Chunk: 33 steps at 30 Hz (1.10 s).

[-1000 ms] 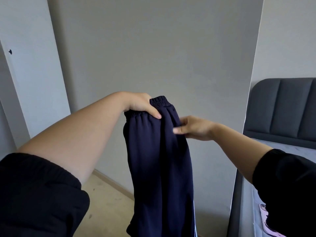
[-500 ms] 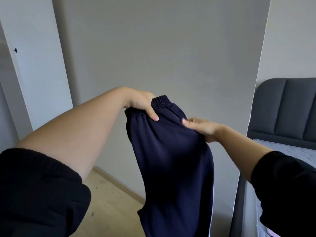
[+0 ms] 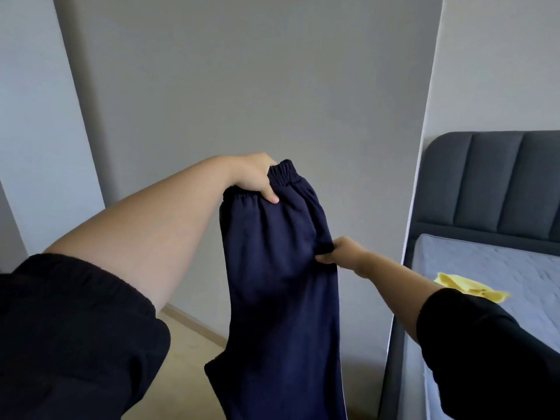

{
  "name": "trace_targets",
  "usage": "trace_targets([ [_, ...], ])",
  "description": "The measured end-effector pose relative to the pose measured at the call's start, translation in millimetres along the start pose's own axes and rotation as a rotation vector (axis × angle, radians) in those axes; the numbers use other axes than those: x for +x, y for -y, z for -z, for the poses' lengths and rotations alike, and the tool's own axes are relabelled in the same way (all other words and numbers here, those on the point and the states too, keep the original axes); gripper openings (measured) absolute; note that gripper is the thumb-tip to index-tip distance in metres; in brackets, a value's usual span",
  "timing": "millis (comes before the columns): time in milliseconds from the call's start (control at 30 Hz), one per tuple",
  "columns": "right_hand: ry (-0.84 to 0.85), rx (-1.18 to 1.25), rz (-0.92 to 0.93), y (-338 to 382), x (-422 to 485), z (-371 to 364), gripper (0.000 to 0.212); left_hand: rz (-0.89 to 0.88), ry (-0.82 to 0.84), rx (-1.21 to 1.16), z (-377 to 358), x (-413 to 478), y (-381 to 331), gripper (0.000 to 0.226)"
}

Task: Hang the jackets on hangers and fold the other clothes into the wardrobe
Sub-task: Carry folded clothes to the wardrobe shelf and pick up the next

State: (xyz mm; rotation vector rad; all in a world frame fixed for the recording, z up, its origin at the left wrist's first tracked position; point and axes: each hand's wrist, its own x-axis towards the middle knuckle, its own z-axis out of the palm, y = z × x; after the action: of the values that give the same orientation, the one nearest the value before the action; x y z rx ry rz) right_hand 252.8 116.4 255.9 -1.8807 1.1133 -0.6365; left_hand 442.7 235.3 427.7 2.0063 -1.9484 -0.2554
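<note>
A pair of dark navy fleece trousers with an elastic waistband (image 3: 278, 268) hangs in mid-air before a grey wall. The left hand (image 3: 253, 177) clamps the gathered waistband, thumb pressed over the front. The right hand (image 3: 341, 253) pinches the cloth's right edge lower down. A yellow garment (image 3: 471, 290) lies on the grey-mattressed bed (image 3: 497, 268) nearby.

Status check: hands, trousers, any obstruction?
Left hand gripping waistband. Right hand pinching navy trousers mid-seam, held aloft. Nothing blocking; bed at right.
</note>
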Motion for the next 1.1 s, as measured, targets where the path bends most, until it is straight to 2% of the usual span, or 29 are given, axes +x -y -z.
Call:
trace_targets([
  [67, -0.141, 0.000, 0.012, 17.1, -2.8, 10.7, 0.010, -0.022, -0.161, 0.152, 2.6, 3.5, -7.9, 0.042],
  [100, -0.189, 0.001, 0.009, 27.3, -4.7, 19.1, 0.016, -0.041, -0.239, 0.181, 4.5, 4.6, -12.0, 0.045],
  [167, -0.268, 0.006, 0.006, 45.2, -7.8, 36.8, 0.026, -0.088, -0.382, 0.203, 7.6, 4.4, -21.1, 0.040],
  [300, -0.397, 0.150, 0.041, 76.4, -22.1, 68.6, 0.021, -0.139, -0.599, 0.231, 11.8, 1.3, -44.3, 0.027],
  [467, -0.546, 0.393, 0.146, 101.5, -48.0, 100.3, 0.020, -0.206, -0.774, 0.260, 8.6, -7.5, -85.0, 0.027],
  [833, -0.878, 0.351, 0.428, 148.4, -127.9, 196.3, 0.024, -0.372, -0.986, 0.199, 29.4, -33.9, -193.9, 0.039],
  [933, -0.939, 0.202, 0.423, 154.5, -148.9, 226.4, 0.019, -0.403, -1.016, 0.174, 35.5, -39.2, -224.2, 0.037],
  [1000, -0.932, -0.026, 0.341, 151.9, -164.5, 245.4, 0.013, -0.413, -1.010, 0.192, 37.8, -42.5, -240.3, 0.030],
  [1067, -0.968, -0.257, 0.280, 148.6, -178.6, 261.5, 0.039, -0.407, -0.957, 0.209, 40.2, -44.4, -253.0, 0.022],
  [1100, -0.949, -0.262, 0.309, 147.8, -185.3, 268.4, 0.051, -0.399, -0.893, 0.203, 41.1, -44.8, -258.3, 0.021],
])
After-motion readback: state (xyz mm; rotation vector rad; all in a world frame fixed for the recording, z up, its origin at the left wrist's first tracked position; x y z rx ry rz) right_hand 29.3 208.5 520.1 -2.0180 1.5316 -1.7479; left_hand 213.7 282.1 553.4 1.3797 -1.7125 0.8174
